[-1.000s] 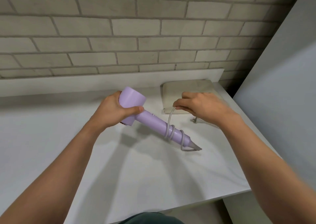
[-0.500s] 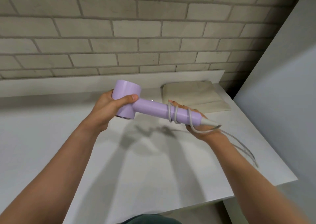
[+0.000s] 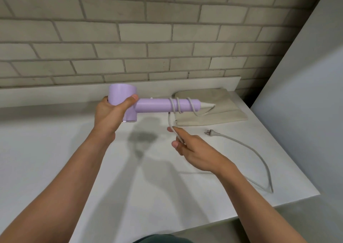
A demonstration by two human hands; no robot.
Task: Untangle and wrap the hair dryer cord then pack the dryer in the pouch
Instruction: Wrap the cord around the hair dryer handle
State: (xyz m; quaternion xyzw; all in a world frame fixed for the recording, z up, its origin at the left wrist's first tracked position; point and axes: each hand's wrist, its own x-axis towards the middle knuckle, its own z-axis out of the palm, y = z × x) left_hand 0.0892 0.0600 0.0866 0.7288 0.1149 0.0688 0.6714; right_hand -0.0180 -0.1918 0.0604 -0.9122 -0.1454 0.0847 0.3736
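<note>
Head cam: left hand gripping dryer, right hand pinching cord; slack here could loosen those coils.

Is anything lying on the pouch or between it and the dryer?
Nothing visible. The beige pouch lies flat on the counter; the dryer, in the left hand, hovers over its edge. The plug lies beside it.

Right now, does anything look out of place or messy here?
Only the cord: a few turns circle the hair dryer handle, but the rest trails loose across the counter, looping near its right edge, plug lying beside the pouch. Nothing looks damaged.
</note>
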